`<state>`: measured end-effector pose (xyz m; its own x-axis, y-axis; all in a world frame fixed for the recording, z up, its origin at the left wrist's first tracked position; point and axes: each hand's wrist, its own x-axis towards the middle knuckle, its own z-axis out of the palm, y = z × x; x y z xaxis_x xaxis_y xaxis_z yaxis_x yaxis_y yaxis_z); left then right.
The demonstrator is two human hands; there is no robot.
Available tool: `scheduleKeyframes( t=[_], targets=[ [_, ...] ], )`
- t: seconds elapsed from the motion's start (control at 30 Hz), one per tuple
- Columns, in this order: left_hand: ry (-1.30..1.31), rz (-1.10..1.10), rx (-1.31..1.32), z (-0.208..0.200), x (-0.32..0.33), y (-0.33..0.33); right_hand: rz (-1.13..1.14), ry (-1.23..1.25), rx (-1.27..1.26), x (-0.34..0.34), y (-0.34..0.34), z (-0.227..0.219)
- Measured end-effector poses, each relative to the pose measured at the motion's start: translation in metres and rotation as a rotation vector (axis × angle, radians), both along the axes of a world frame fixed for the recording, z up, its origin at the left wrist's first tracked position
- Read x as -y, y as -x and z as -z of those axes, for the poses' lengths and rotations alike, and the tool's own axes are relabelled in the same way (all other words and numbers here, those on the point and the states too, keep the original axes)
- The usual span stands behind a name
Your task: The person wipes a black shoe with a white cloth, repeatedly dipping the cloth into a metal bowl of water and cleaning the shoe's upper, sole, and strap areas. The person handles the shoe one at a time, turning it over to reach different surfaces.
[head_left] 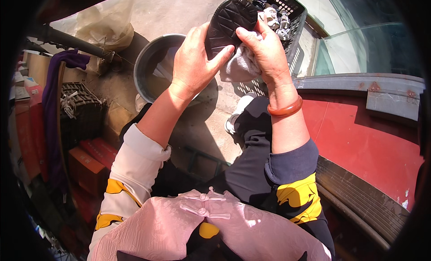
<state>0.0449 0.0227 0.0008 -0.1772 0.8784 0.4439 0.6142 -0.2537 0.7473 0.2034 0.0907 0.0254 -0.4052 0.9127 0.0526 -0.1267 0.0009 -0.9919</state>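
Shoe (229, 23) clamped by both hands' fingers (224, 51) (cloth (240, 66) beneath), seemingly above basin (146, 66).

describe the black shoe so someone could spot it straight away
Start at the round grey basin on the concrete floor; just above its right rim both hands meet. The black shoe is gripped by the left hand and right hand, its patterned sole facing up, unlike the pale cloth bunched below it.

the scene is lit by hard sunlight from above; sharp shadows are cast on the concrete floor (211, 122). corners are vignetted black, edges are bent, the left side is dim.
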Motion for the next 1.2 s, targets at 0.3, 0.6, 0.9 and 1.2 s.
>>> scheduleKeyframes(
  t=[0.3, 0.6, 0.9, 1.2],
  targets=[
    [0.231, 0.033, 0.348, -0.003, 0.002, -0.003, 0.166, -0.202, 0.171, -0.004, 0.006, 0.019],
    [0.353, 0.351, 0.896, 0.008, -0.005, 0.018, 0.047, 0.007, 0.015, -0.013, -0.001, 0.018],
    [0.525, 0.376, 1.215, 0.001, 0.001, 0.013, 0.111, -0.025, 0.101, -0.013, 0.000, 0.019],
    [0.489, 0.331, 1.091, 0.010, 0.000, 0.008, 0.334, -0.552, 0.422, -0.007, 0.014, 0.016]
  ],
)
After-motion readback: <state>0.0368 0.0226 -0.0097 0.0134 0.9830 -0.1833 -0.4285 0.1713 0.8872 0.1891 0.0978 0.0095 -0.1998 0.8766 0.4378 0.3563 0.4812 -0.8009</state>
